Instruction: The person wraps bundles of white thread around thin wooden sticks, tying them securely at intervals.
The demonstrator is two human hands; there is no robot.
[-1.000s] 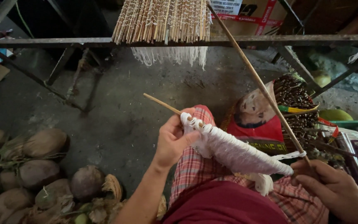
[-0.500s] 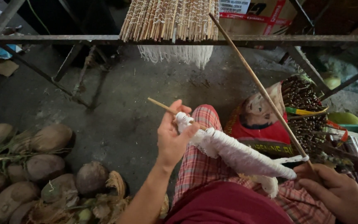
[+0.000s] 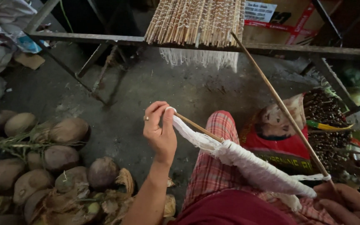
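white string-wound stick lies slanted across the lap.

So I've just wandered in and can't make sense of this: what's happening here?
A seated person is handling white yarn wound thickly on a thin stick. The left hand pinches the yarn at the stick's far tip; the right hand, at the frame's lower edge, has its grip on the stick's near end and on a long bare stick that slants up to a mat of reeds on a metal frame. Coconuts lie on the floor.
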